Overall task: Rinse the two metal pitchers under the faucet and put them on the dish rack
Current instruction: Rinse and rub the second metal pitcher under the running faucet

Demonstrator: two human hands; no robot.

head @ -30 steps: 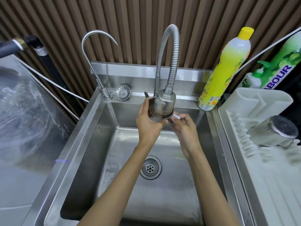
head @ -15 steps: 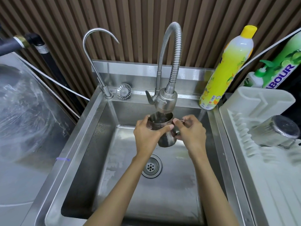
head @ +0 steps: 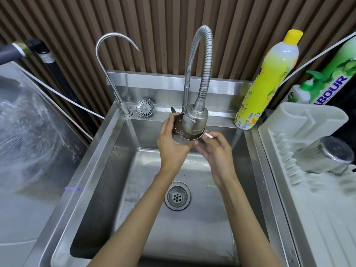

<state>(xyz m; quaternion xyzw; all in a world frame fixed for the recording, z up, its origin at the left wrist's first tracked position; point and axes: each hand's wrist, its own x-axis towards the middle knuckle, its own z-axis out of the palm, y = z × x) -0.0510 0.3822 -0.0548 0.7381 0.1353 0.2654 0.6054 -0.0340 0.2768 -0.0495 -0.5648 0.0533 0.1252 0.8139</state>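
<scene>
Standing upright, mouth up, the pitcher (head: 183, 138) is held high over the back half of the sink (head: 107, 151), its rim ringing the faucet head (head: 194, 120). Open basin lies below and toward the near edge. The left hand (head: 171, 149) wraps its body and the right hand (head: 215, 151) pinches its handle side, with a wet glint inside; the second pitcher (head: 323, 157) lies tilted on the dish rack (head: 308, 209), base showing.

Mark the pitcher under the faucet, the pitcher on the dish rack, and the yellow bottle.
pitcher under the faucet (head: 181, 140), head view, wall just below rim.
pitcher on the dish rack (head: 313, 157), head view, side wall.
yellow bottle (head: 267, 83), head view, mid body.
</scene>
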